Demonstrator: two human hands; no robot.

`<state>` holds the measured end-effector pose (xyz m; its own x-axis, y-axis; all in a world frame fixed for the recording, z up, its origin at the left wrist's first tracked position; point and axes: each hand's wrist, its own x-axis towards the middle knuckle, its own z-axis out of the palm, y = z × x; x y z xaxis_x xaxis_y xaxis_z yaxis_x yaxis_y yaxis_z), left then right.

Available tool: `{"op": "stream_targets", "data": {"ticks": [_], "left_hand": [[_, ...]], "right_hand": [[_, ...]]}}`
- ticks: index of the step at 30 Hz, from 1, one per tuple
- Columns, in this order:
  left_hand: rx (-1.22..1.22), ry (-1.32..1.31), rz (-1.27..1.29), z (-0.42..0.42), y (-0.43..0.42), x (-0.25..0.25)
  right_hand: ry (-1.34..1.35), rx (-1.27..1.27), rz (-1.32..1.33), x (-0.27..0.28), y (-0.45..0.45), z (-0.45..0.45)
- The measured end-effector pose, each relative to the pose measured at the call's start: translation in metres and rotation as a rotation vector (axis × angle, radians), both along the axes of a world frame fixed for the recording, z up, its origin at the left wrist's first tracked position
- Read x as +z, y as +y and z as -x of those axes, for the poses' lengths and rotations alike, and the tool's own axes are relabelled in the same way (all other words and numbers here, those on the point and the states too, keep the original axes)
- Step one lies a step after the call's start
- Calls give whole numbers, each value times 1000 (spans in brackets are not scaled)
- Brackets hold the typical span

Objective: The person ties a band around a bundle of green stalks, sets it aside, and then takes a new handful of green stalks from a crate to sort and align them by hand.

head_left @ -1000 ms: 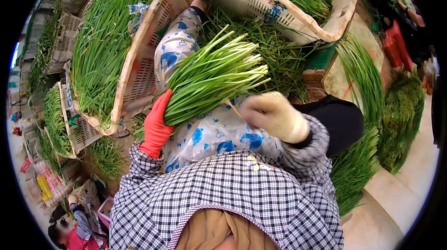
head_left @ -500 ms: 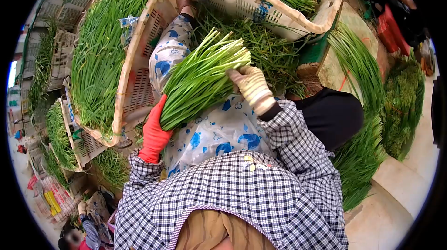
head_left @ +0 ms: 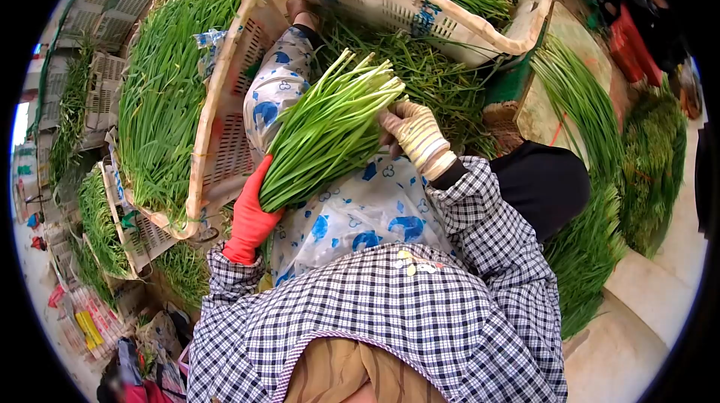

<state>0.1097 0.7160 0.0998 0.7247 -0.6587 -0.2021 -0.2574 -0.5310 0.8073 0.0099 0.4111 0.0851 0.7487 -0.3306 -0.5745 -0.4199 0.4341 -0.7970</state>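
Observation:
A thick bunch of garlic chives [head_left: 328,133] lies slantwise over my lap, pale cut stems at the upper right and green leaves toward the lower left. My left hand [head_left: 253,212], in a red glove, is closed around its leafy lower end. At the bunch's right edge, just below the pale stems, is my right hand [head_left: 415,135] in a cream striped glove with bare fingertips. Its fingers are curled together against the edge; whatever they pinch is hidden. Under the bunch, a white plastic apron [head_left: 360,215] with blue prints covers my legs.
Left of my leg stands a crate [head_left: 199,155] packed with chives. Another crate [head_left: 480,35] with greens stands ahead. Loose leaves [head_left: 435,80] cover the floor between them. On the right lie tied chives [head_left: 581,95] on a board and more greens [head_left: 581,275].
My right hand has shifted slightly right and down along the bunch's edge. My left hand keeps its hold on the bunch, and the view has moved a little.

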Motion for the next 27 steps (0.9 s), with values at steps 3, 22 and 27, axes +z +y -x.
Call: {"op": "stream_targets", "data": {"ticks": [3,22,27], "left_hand": [[9,-75,-52,2,3,-6],[-9,-112,-47,2,5,-8],[-19,-5,21,-2,6,-11]], "right_hand": [[50,59,64,4,10,-6],[117,208,98,-6,13,-19],[-128,145,-149,-11,-10,-2]]}}
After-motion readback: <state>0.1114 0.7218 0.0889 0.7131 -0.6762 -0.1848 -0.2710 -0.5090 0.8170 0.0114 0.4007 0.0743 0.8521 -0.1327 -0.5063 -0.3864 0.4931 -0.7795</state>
